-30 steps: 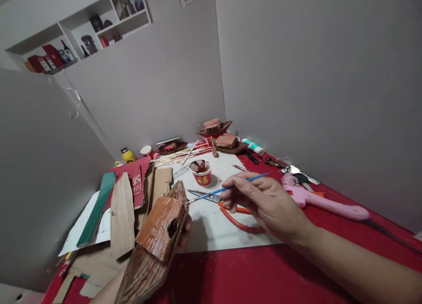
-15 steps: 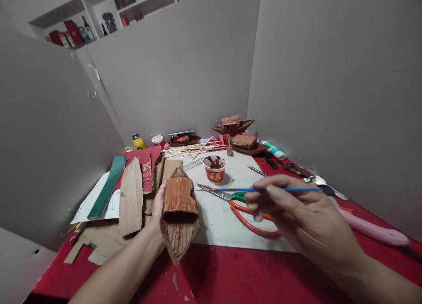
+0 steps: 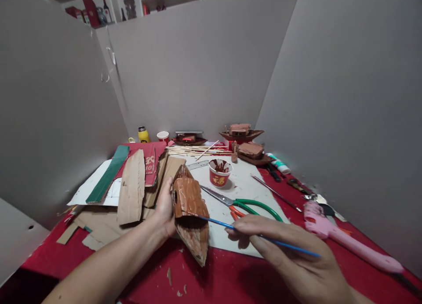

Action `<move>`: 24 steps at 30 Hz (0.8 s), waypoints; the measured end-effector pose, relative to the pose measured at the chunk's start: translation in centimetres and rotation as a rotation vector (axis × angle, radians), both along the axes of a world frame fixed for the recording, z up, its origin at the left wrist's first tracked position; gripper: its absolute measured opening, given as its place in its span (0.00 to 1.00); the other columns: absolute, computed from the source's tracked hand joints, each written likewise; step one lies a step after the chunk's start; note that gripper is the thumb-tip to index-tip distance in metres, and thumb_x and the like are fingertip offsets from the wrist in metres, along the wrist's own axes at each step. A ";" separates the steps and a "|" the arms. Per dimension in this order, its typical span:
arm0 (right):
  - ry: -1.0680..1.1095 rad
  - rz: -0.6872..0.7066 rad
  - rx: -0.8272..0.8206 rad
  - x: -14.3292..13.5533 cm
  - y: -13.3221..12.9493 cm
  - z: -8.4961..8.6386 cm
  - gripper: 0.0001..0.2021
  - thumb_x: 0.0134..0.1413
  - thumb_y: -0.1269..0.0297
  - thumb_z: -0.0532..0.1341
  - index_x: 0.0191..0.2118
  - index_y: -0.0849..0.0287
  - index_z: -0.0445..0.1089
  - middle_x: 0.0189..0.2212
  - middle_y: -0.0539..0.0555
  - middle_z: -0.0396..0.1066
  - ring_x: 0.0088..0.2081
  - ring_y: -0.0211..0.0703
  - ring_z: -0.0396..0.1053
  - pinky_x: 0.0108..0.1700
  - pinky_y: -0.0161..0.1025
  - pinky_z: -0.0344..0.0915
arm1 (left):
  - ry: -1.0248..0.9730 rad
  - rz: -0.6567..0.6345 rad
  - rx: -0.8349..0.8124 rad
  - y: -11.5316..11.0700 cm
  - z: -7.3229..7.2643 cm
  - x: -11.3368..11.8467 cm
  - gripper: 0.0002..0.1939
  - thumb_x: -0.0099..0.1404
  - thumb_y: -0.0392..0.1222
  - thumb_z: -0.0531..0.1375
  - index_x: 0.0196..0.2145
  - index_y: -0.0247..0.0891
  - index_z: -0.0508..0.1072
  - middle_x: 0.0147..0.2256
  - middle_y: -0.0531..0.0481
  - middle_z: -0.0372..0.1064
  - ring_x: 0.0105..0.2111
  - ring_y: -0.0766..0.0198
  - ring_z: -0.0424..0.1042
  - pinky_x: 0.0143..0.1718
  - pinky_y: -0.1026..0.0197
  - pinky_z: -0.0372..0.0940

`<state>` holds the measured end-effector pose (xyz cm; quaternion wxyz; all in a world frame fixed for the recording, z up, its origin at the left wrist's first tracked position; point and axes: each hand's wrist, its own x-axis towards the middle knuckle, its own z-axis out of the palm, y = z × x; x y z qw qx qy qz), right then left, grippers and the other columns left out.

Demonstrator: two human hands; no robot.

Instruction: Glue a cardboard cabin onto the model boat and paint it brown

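Observation:
A cardboard model boat [image 3: 190,198] with a glossy brown-painted cabin roof is gripped from its left side by my left hand [image 3: 166,207]. It hangs tilted above the table's near part, its pointed end toward me. My right hand [image 3: 283,247] pinches a thin blue paintbrush [image 3: 217,222]. The brush tip lies at the near edge of the cabin roof and appears to touch it. Behind the boat, a red paper cup [image 3: 219,177] with brown paint smeared inside stands on the white sheet [image 3: 242,185]. Scissors [image 3: 244,203] with green and orange handles lie partly behind my right hand.
Cardboard pieces [image 3: 131,190] pile up at the left. Thin wooden sticks [image 3: 194,150] and finished-looking model boats [image 3: 242,132] are at the back. A pink glue gun [image 3: 349,240] lies at the right on the red tabletop [image 3: 141,273], and a second brush [image 3: 277,193] rests beside the sheet.
The boat has turned and tilted in my left hand. My right hand has moved lower and brought the brush tip to the roof's near edge. The camera view has shifted too.

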<state>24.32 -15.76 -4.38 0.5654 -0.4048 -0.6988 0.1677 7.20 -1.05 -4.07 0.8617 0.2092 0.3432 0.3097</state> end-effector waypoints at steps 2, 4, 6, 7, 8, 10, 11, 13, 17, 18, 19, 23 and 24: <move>0.007 -0.009 0.007 -0.2 0.0 0.0 0.17 0.63 0.70 0.57 0.51 0.42 0.71 0.37 0.51 0.77 0.33 0.42 0.76 0.38 0.36 0.75 | -0.004 0.015 0.003 -0.1 0.1 0.0 0.28 0.67 0.57 0.49 0.42 0.28 0.74 0.28 0.40 0.77 0.28 0.53 0.77 0.35 0.53 0.70; 0.023 -0.022 -0.003 -0.3 0.0 0.0 0.16 0.63 0.69 0.56 0.51 0.42 0.72 0.36 0.51 0.78 0.32 0.42 0.76 0.36 0.36 0.75 | -0.004 0.026 0.003 -0.2 0.3 0.0 0.27 0.67 0.57 0.49 0.43 0.29 0.74 0.27 0.41 0.77 0.27 0.53 0.77 0.34 0.54 0.70; 0.054 -0.039 -0.018 -0.3 0.1 -0.1 0.14 0.64 0.68 0.57 0.49 0.42 0.73 0.35 0.50 0.78 0.32 0.41 0.76 0.34 0.34 0.75 | -0.007 0.020 0.001 -0.3 0.5 0.0 0.28 0.67 0.57 0.48 0.42 0.29 0.75 0.27 0.41 0.77 0.27 0.53 0.77 0.34 0.54 0.70; 0.077 -0.045 -0.027 -0.3 0.2 -0.1 0.13 0.64 0.67 0.57 0.49 0.43 0.73 0.34 0.50 0.78 0.32 0.40 0.76 0.33 0.33 0.75 | -0.010 0.011 -0.001 -0.5 0.6 -0.1 0.28 0.67 0.58 0.48 0.42 0.29 0.75 0.27 0.41 0.77 0.28 0.53 0.77 0.34 0.54 0.70; 0.102 -0.050 -0.036 -0.2 0.3 -0.2 0.13 0.64 0.66 0.57 0.48 0.43 0.74 0.34 0.50 0.78 0.32 0.40 0.75 0.33 0.33 0.75 | -0.014 0.003 -0.001 -0.6 0.6 -0.1 0.29 0.68 0.58 0.48 0.42 0.29 0.75 0.27 0.41 0.77 0.28 0.53 0.77 0.34 0.54 0.70; 0.144 -0.058 -0.048 -0.1 0.5 -0.2 0.12 0.64 0.66 0.57 0.47 0.44 0.74 0.33 0.50 0.78 0.33 0.41 0.76 0.33 0.33 0.75 | -0.022 -0.007 0.001 -0.8 0.8 -0.1 0.29 0.68 0.58 0.47 0.42 0.29 0.75 0.28 0.41 0.77 0.29 0.53 0.77 0.35 0.55 0.70; 0.156 -0.061 -0.058 0.0 0.6 -0.2 0.12 0.64 0.65 0.57 0.47 0.44 0.74 0.33 0.50 0.78 0.33 0.41 0.76 0.33 0.33 0.75 | -0.026 -0.012 0.003 -0.9 0.8 -0.1 0.28 0.68 0.57 0.47 0.42 0.29 0.75 0.28 0.41 0.78 0.29 0.53 0.77 0.35 0.55 0.70; 0.169 -0.062 -0.076 0.1 0.8 -0.2 0.11 0.65 0.65 0.57 0.46 0.44 0.74 0.33 0.50 0.78 0.33 0.40 0.76 0.33 0.33 0.75 | -0.032 -0.022 0.008 -1.0 0.9 -0.1 0.28 0.68 0.57 0.47 0.42 0.29 0.76 0.28 0.41 0.78 0.29 0.54 0.77 0.35 0.55 0.69; 0.168 -0.053 -0.075 0.4 0.9 -0.1 0.11 0.64 0.65 0.57 0.46 0.45 0.74 0.34 0.51 0.78 0.32 0.40 0.76 0.33 0.32 0.75 | -0.028 -0.035 0.021 -1.0 0.8 -0.1 0.28 0.68 0.56 0.47 0.40 0.30 0.76 0.28 0.41 0.78 0.28 0.55 0.77 0.34 0.57 0.69; 0.165 -0.062 -0.063 0.4 0.9 -0.1 0.11 0.64 0.66 0.57 0.46 0.45 0.75 0.33 0.51 0.78 0.32 0.40 0.76 0.33 0.32 0.75 | -0.025 -0.038 0.024 -0.9 0.7 -0.1 0.27 0.68 0.56 0.47 0.40 0.30 0.76 0.28 0.42 0.78 0.28 0.55 0.77 0.34 0.57 0.69; 0.165 -0.077 -0.051 0.4 0.9 0.0 0.11 0.64 0.66 0.58 0.46 0.46 0.75 0.33 0.51 0.78 0.32 0.40 0.76 0.33 0.32 0.75 | -0.022 -0.041 0.028 -0.9 0.7 0.0 0.27 0.68 0.56 0.48 0.39 0.30 0.76 0.27 0.42 0.78 0.27 0.55 0.77 0.34 0.57 0.69; 0.154 -0.150 -0.018 0.4 0.8 0.2 0.11 0.63 0.67 0.58 0.46 0.47 0.75 0.34 0.52 0.77 0.32 0.39 0.75 0.31 0.31 0.74 | -0.002 -0.074 0.045 -0.9 0.2 0.0 0.27 0.67 0.57 0.49 0.37 0.30 0.76 0.27 0.40 0.78 0.25 0.56 0.76 0.31 0.58 0.69; 0.143 -0.155 -0.016 0.4 0.8 0.1 0.12 0.63 0.67 0.57 0.47 0.46 0.75 0.35 0.52 0.77 0.32 0.40 0.75 0.32 0.31 0.74 | 0.009 -0.085 0.054 -1.0 0.2 0.0 0.27 0.67 0.58 0.49 0.36 0.30 0.76 0.27 0.40 0.77 0.25 0.56 0.76 0.30 0.58 0.69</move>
